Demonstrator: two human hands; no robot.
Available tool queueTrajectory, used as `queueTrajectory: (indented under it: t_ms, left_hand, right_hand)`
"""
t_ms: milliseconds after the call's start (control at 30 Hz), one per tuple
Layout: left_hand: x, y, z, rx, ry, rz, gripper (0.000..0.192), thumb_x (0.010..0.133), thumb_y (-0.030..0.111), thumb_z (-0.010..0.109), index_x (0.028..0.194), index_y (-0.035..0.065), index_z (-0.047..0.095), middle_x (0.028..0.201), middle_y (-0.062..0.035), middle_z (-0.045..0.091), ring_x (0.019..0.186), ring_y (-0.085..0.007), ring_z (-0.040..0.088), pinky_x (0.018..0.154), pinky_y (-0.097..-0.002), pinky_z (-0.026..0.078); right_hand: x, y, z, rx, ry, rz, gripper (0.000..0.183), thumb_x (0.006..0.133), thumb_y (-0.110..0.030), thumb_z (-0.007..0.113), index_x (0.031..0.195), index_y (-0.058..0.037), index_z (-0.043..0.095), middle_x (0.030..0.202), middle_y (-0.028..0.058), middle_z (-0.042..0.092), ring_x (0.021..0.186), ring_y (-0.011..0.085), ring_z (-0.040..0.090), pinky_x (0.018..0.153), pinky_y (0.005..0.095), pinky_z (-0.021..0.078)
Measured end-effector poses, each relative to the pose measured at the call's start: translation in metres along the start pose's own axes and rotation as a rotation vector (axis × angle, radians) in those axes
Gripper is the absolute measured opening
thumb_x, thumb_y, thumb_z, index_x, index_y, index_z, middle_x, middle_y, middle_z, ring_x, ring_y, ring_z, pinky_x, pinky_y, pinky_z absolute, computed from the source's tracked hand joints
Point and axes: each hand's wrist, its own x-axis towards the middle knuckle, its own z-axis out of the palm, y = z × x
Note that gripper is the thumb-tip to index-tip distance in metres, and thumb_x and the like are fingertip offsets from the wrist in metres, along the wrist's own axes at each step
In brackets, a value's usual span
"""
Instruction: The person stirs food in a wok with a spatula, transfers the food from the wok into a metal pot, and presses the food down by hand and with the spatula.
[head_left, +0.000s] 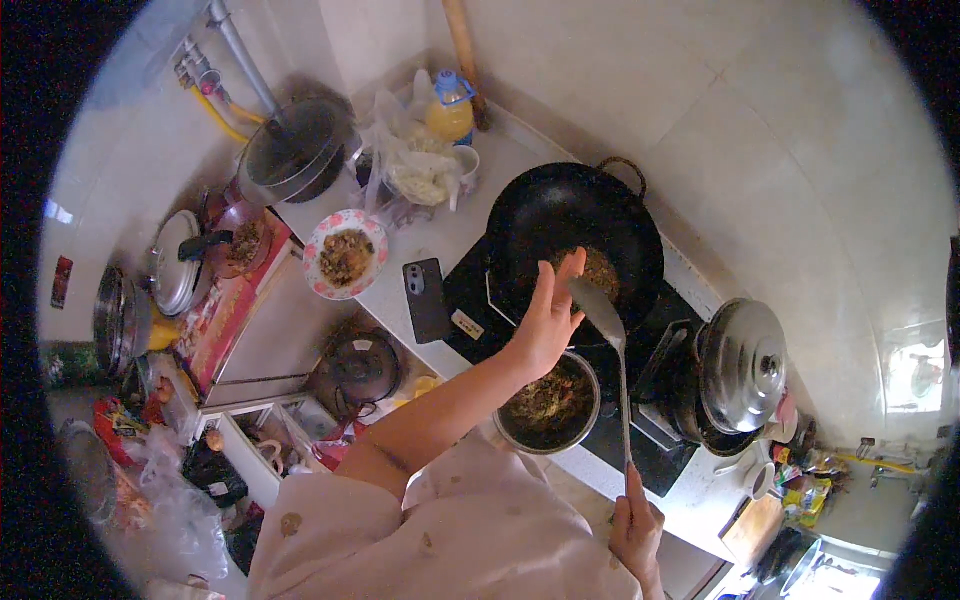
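My right hand (637, 521) grips the end of the long handle of a metal cooking spatula (600, 311). The spatula's head is raised over the near rim of a black wok (551, 199). My left hand (551, 322) reaches beside that head, fingers spread; whether they touch it is unclear. Brown chopped food (604, 274) lies in the bottom of the wok, partly hidden by my hand and the spatula. Below my left wrist, a metal pot (595, 420) holds a dark, mixed food (551, 409). My forearm covers part of its rim.
A lidded pan (742, 367) stands on the black cooktop (469, 289), right of the wok. Left on the counter are a phone (425, 300), a floral plate (311, 262) of food, plastic bags (420, 172) and an oil bottle (450, 112). A wooden board (754, 525) lies at right.
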Motion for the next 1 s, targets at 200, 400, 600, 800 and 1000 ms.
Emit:
queueTrajectory:
  t_ms: [200,400,600,800,1000]
  left_hand:
    - [-0.031,-0.004,0.011,0.31,-0.047,-0.054,0.076,0.083,0.068,0.012,0.141,0.022,-0.004,0.147,-0.0025,0.011,0.136,-0.0215,-0.001,0.107,-0.0436,-0.002]
    - [-0.025,0.025,-0.016,0.978,0.1,0.46,0.075,0.084,0.066,0.007,0.122,0.0174,0.05,0.143,-0.0093,0.02,0.133,-0.0274,0.012,0.106,-0.048,0.008]
    - [-0.004,0.046,-0.028,1.391,-0.196,0.698,0.068,0.088,0.06,0.015,0.104,0.0186,0.066,0.144,-0.0108,0.018,0.132,-0.0294,0.011,0.106,-0.0453,0.005]
    - [0.019,0.042,-0.031,1.439,-0.262,0.641,0.063,0.087,0.06,0.019,0.104,0.0221,0.066,0.145,-0.0119,0.017,0.13,-0.0327,0.014,0.106,-0.0467,0.007]
    - [0.044,0.035,-0.036,1.646,-0.024,0.603,0.023,0.066,0.034,0.07,0.058,0.0135,0.064,0.128,-0.0048,0.045,0.123,-0.0361,0.03,0.102,-0.0512,0.019]
  right_hand:
    - [0.022,0.007,-0.002,-0.065,0.069,0.083,0.04,0.084,-0.001,0.044,0.124,-0.0015,0.047,0.055,0.0127,0.047,0.042,0.0163,0.042,0.043,0.0301,0.0357]
    - [0.016,0.034,-0.015,-0.27,0.128,-0.052,0.042,0.078,0.002,0.051,0.12,0.0008,0.05,0.054,0.0128,0.046,0.043,0.0228,0.041,0.046,0.0326,0.0362]
    - [0.008,0.041,-0.025,-0.434,0.151,-0.177,0.04,0.077,0.001,0.054,0.117,0.0008,0.053,0.053,0.0082,0.047,0.043,0.0203,0.041,0.049,0.0324,0.0335]
    - [-0.002,0.048,-0.023,-0.465,0.105,-0.2,0.04,0.076,0.001,0.055,0.116,0.0022,0.053,0.053,0.0075,0.048,0.044,0.0196,0.042,0.05,0.0319,0.0334]
    - [-0.015,0.052,-0.012,-0.104,0.201,-0.109,0.035,0.083,-0.003,0.049,0.117,0.0033,0.052,0.052,0.0021,0.046,0.042,0.0113,0.039,0.044,0.0271,0.0299]
